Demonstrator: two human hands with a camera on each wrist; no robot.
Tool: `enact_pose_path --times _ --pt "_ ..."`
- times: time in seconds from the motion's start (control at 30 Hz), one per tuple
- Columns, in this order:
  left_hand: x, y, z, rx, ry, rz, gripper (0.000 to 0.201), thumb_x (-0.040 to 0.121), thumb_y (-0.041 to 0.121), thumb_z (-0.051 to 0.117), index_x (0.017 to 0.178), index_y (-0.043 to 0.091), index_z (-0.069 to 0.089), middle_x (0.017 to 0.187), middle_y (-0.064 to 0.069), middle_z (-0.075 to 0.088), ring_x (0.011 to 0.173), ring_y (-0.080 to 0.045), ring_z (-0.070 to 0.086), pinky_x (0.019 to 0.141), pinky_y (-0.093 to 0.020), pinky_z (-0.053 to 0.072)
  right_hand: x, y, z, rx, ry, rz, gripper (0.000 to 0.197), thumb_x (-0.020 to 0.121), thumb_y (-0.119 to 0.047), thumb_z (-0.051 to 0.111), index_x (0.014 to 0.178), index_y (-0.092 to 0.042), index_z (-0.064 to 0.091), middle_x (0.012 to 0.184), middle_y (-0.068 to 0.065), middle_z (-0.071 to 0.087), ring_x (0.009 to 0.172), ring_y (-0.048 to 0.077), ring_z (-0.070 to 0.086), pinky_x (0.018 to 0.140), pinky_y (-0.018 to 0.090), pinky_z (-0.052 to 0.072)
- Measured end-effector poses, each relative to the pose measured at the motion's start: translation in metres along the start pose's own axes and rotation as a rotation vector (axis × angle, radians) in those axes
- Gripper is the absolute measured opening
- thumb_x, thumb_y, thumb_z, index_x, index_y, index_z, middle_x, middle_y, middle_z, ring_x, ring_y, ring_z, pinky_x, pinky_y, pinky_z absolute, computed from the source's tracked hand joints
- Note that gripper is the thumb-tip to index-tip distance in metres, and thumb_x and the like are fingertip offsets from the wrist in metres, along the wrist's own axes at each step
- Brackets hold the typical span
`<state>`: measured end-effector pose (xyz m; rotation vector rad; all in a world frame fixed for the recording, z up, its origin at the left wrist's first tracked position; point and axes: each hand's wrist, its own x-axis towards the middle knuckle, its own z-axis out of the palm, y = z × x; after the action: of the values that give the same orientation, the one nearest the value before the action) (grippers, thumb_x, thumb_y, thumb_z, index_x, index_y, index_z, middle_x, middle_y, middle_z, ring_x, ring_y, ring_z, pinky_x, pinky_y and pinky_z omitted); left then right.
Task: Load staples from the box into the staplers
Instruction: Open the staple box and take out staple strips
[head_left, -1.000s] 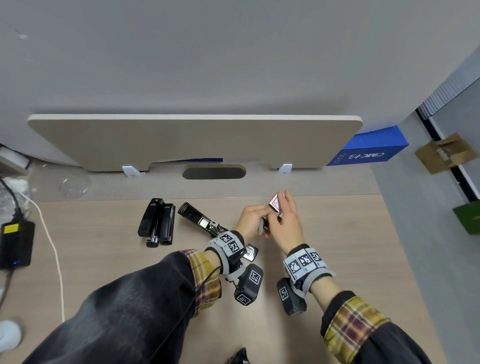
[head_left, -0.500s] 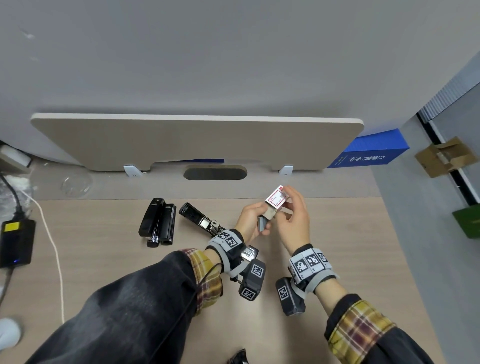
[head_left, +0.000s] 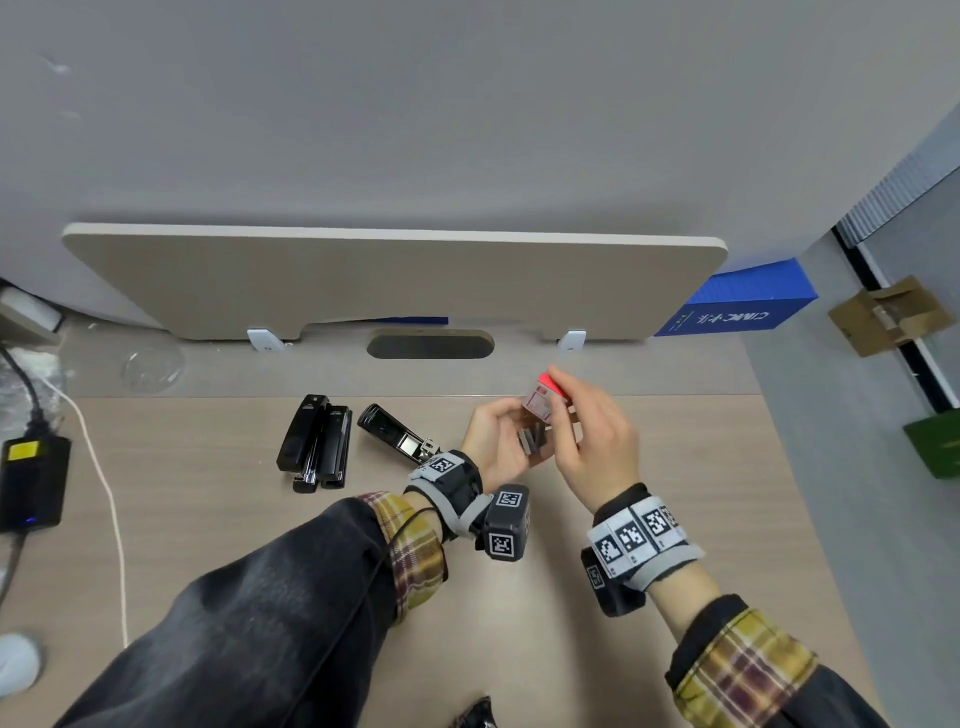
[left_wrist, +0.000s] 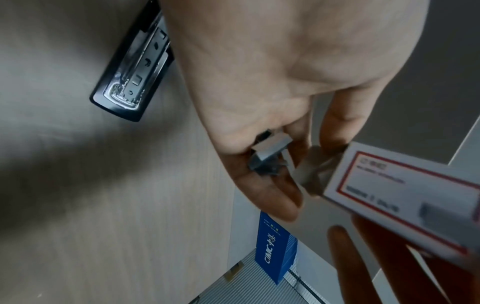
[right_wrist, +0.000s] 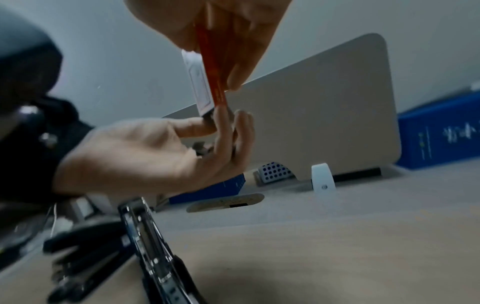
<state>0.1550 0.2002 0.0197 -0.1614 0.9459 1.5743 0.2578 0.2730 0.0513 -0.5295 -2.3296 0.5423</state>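
Observation:
My right hand (head_left: 587, 436) pinches the white and red staple box (head_left: 542, 401) and holds it tipped, red end up, just above my left hand (head_left: 496, 441). The left hand is cupped palm-up, and its thumb and fingers close on grey strips of staples (left_wrist: 270, 153) lying at the finger bases. The lower end of the box (left_wrist: 405, 195) touches the left fingertips (right_wrist: 221, 127). A black stapler (head_left: 397, 439) lies open on the desk to the left of my left wrist, its metal channel (left_wrist: 135, 76) facing up. Two closed black staplers (head_left: 317, 449) lie side by side further left.
A beige divider panel (head_left: 395, 280) stands along the back of the wooden desk (head_left: 675, 519), with a cable slot (head_left: 430, 344) in front of it. A blue box (head_left: 737, 306) sits at the back right. A black power adapter (head_left: 31, 483) and a white cable (head_left: 104, 483) lie at the left.
My right hand has raised the box and tipped it more upright over the left hand. Both hands have lifted slightly off the desk. The staplers have not moved.

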Motion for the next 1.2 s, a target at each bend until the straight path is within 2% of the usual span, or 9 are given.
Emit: enact_pose_path --times 0.13,0.23,0.37,0.5,0.63,0.87,0.97,1.07,1.2 --pt "0.000 -0.003 0.002 0.002 0.037 -0.031 0.035 0.092 0.023 0.039 0.076 0.013 0.069 0.066 -0.001 0.067 0.064 -0.016 0.064 0.063 -0.028 0.052 -0.002 -0.003 -0.001 -0.054 0.039 -0.065 0.026 0.095 -0.017 0.053 0.118 -0.012 0.064 0.097 0.000 0.070 0.083 0.017 0.065 0.066 0.029 0.052" --pt "0.000 -0.004 0.000 -0.043 0.055 -0.042 0.026 0.090 0.021 0.043 0.089 0.009 0.065 0.076 -0.004 0.067 0.068 -0.018 0.064 0.062 -0.027 0.053 0.002 -0.002 -0.006 -0.070 0.068 -0.065 0.025 0.095 -0.017 0.053 0.117 -0.011 0.064 0.098 0.000 0.070 0.081 0.015 0.065 0.066 0.026 0.052" --pt "0.004 -0.006 -0.004 -0.085 0.071 -0.066 0.028 0.088 0.013 0.043 0.105 -0.002 0.060 0.082 -0.014 0.061 0.064 -0.021 0.058 0.055 -0.024 0.052 0.005 0.011 -0.006 0.272 0.174 0.490 0.023 0.096 -0.018 0.050 0.116 -0.022 0.061 0.101 -0.001 0.069 0.080 0.015 0.066 0.066 0.027 0.055" --pt "0.011 -0.009 -0.010 0.003 0.212 -0.054 0.016 0.094 0.005 0.041 0.099 0.001 0.056 0.071 -0.011 0.052 0.058 -0.020 0.051 0.049 -0.022 0.048 -0.002 0.042 0.006 0.659 0.222 1.030 0.021 0.094 -0.009 0.053 0.113 -0.010 0.061 0.091 0.013 0.070 0.066 0.019 0.069 0.053 0.027 0.056" --pt "0.015 -0.014 -0.019 0.044 0.319 -0.021 0.016 0.092 0.002 0.041 0.086 0.001 0.055 0.073 -0.013 0.049 0.061 -0.023 0.048 0.056 -0.029 0.047 -0.021 0.071 0.024 0.671 0.213 1.193 0.021 0.089 -0.002 0.056 0.110 -0.007 0.056 0.097 0.021 0.069 0.070 0.028 0.068 0.052 0.025 0.055" --pt "0.029 -0.026 -0.037 0.159 0.351 -0.013 0.017 0.096 0.001 0.038 0.106 -0.001 0.052 0.081 -0.018 0.059 0.061 -0.025 0.057 0.053 -0.028 0.055 -0.055 0.109 0.060 0.637 0.079 1.443 0.030 0.083 0.005 0.062 0.110 -0.005 0.053 0.102 0.025 0.065 0.064 0.030 0.066 0.052 0.030 0.058" --pt "0.033 -0.028 -0.040 0.184 0.342 -0.031 0.009 0.097 0.006 0.043 0.097 0.000 0.051 0.069 -0.018 0.064 0.047 -0.021 0.056 0.048 -0.025 0.052 -0.067 0.116 0.070 0.440 -0.062 1.391 0.029 0.079 0.002 0.066 0.104 -0.010 0.059 0.107 0.020 0.066 0.082 0.032 0.067 0.071 0.038 0.059" --pt "0.039 -0.030 -0.041 0.242 0.330 -0.081 0.016 0.098 0.012 0.046 0.087 0.002 0.052 0.066 -0.015 0.063 0.043 -0.018 0.055 0.047 -0.024 0.050 -0.068 0.109 0.063 -0.022 -0.232 0.997 0.029 0.081 -0.009 0.060 0.109 -0.012 0.063 0.112 0.012 0.062 0.104 0.030 0.057 0.091 0.035 0.045" --pt "0.044 -0.032 -0.042 0.377 0.285 -0.118 0.010 0.093 0.007 0.051 0.090 0.000 0.058 0.065 -0.011 0.054 0.045 -0.017 0.050 0.044 -0.021 0.045 -0.051 0.091 0.063 0.181 -0.382 0.750 0.023 0.088 -0.022 0.059 0.110 -0.020 0.065 0.095 0.002 0.066 0.083 0.020 0.062 0.081 0.034 0.051"
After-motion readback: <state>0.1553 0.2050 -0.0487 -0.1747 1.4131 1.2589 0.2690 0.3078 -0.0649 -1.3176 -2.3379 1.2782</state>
